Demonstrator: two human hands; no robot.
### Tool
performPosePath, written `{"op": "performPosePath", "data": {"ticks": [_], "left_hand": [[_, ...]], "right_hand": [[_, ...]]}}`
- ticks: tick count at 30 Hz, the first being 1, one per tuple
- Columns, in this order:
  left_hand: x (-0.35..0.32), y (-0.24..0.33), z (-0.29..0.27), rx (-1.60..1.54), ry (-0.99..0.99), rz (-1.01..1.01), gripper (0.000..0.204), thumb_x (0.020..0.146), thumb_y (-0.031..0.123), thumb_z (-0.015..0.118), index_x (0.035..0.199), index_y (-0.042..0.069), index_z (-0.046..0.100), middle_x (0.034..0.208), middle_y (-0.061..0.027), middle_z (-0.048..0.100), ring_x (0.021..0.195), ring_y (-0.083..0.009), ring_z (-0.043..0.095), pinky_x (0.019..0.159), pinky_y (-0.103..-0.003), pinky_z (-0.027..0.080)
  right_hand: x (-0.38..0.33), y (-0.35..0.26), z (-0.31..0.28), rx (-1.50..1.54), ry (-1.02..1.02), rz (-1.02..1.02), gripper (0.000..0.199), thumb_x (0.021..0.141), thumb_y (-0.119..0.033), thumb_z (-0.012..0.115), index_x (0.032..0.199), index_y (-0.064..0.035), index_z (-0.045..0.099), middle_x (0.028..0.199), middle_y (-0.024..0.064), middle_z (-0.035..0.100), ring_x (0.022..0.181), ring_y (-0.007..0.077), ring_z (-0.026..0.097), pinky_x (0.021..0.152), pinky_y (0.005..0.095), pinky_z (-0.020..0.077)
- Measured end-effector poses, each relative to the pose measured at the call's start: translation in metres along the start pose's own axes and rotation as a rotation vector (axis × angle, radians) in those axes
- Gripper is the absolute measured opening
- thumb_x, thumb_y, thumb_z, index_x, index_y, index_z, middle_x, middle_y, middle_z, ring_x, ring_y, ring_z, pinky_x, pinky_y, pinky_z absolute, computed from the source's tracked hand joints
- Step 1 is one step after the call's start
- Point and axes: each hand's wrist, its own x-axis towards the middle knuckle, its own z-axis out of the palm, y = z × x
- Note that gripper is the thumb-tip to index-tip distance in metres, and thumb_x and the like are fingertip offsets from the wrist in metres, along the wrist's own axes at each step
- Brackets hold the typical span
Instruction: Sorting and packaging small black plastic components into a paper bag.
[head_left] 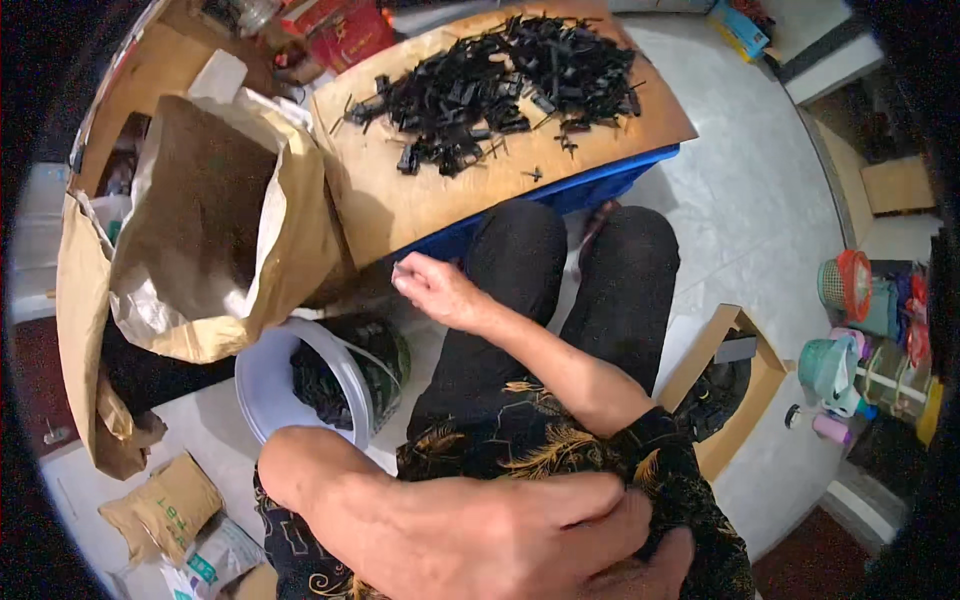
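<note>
My right hand (pixel 435 290) reaches to the left beyond my knees, thumb and fingers pinched together. A tiny dark bit seems to show at its fingertips, too small to name. Close under the camera, my left hand (pixel 530 535) crosses in front of my patterned black shirt with its fingers curled; whatever they hold is hidden. Just left of my right hand stands a white bucket (pixel 255 385) with black pieces (pixel 318 385) inside. A heap of small black plastic parts (pixel 470 95) covers much of the wooden board (pixel 370 205) ahead.
A large open paper sack (pixel 300 225) leans at the board's left end. Under the board is a blue crate (pixel 600 190). To my right, a cardboard box (pixel 755 405) holds black things. Small packages (pixel 165 505) lie at lower left; baskets (pixel 830 370) stand far right.
</note>
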Motion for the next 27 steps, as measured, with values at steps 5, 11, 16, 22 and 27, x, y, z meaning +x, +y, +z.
{"op": "performPosePath", "data": {"ticks": [5, 11, 16, 22, 27], "left_hand": [[0.006, -0.081, -0.037, 0.621, -0.81, 0.05, 0.021, 0.059, 0.017, 0.06, 0.074, 0.006, 0.05, 0.072, -0.0072, 0.049, 0.059, -0.02, 0.05, 0.051, -0.037, 0.042], [-0.095, -0.32, -0.105, 0.792, 0.189, -0.588, 0.035, 0.067, -0.008, 0.047, 0.1, 0.001, 0.054, 0.097, -0.0193, 0.053, 0.095, -0.0343, 0.05, 0.083, -0.041, 0.041], [-0.116, -0.401, -0.183, 1.168, 0.141, -0.852, 0.051, 0.064, 0.003, 0.059, 0.115, 0.009, 0.052, 0.11, -0.0198, 0.05, 0.105, -0.0362, 0.046, 0.091, -0.042, 0.038], [-0.131, -0.422, -0.204, 1.235, -0.146, -0.928, 0.041, 0.071, 0.009, 0.055, 0.112, 0.008, 0.053, 0.097, -0.018, 0.054, 0.093, -0.0359, 0.052, 0.082, -0.041, 0.043], [-0.164, -0.394, -0.209, 1.07, -0.151, -0.805, 0.024, 0.07, 0.008, 0.057, 0.092, 0.002, 0.052, 0.088, -0.0209, 0.052, 0.084, -0.0386, 0.051, 0.072, -0.045, 0.042]], "right_hand": [[0.004, 0.031, -0.015, 0.508, 0.155, 0.202, 0.013, 0.09, -0.018, 0.048, 0.092, -0.0062, 0.051, 0.06, -0.0027, 0.043, 0.047, 0.0056, 0.036, 0.041, 0.0217, 0.0302], [-0.003, -0.018, -0.015, 0.721, 0.093, 0.399, 0.012, 0.093, -0.018, 0.042, 0.096, -0.0079, 0.046, 0.059, -0.0035, 0.036, 0.044, 0.0039, 0.03, 0.037, 0.0189, 0.0253], [0.0, -0.025, -0.014, 0.753, 0.065, 0.392, 0.014, 0.094, -0.021, 0.041, 0.097, -0.0077, 0.046, 0.061, -0.0036, 0.036, 0.047, 0.0027, 0.03, 0.039, 0.0174, 0.0253], [0.004, -0.025, -0.023, 0.79, 0.087, 0.387, 0.013, 0.094, -0.02, 0.041, 0.097, -0.0081, 0.045, 0.06, -0.005, 0.034, 0.046, 0.0022, 0.029, 0.039, 0.0171, 0.0242], [0.004, -0.022, -0.019, 0.752, 0.07, 0.346, 0.011, 0.094, -0.019, 0.042, 0.097, -0.0088, 0.046, 0.06, -0.0059, 0.034, 0.047, 0.0013, 0.029, 0.04, 0.0164, 0.0237]]}}
